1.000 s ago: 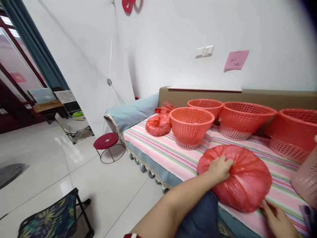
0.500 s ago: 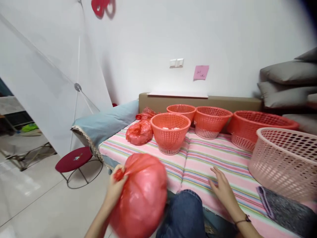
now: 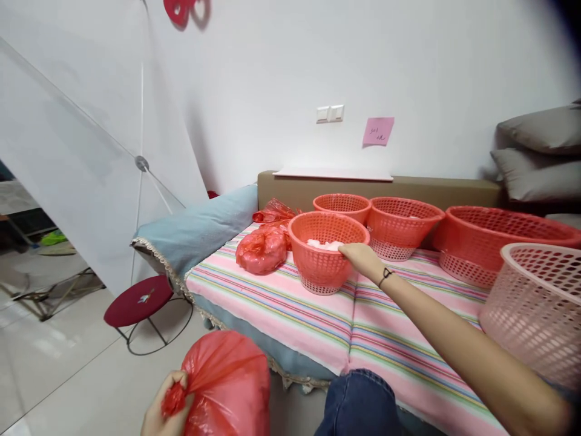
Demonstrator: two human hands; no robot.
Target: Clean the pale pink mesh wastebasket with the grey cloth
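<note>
My left hand (image 3: 166,406) is closed round the knotted neck of a full red plastic bag (image 3: 231,387), low in front of the sofa's edge. My right hand (image 3: 363,259) reaches forward and grips the right front rim of an orange-red basket (image 3: 323,266), its fingertips partly hidden by the rim. White pieces (image 3: 324,244) lie inside that basket, which rests upright on the striped cover (image 3: 290,315). Just left of the basket sits another tied red bag (image 3: 262,249), with more red plastic (image 3: 275,211) behind it.
Two more orange-red baskets (image 3: 342,204) (image 3: 402,224), a large red basket (image 3: 481,260) and a pale pink basket (image 3: 535,315) stand along the sofa. A dark red stool (image 3: 138,300) is on the floor at left. Grey cushions (image 3: 540,172) are stacked at right.
My left hand has moved the bag down and to the left. My right hand has gone from open above the cover to the basket's rim. The view has shifted slightly.
</note>
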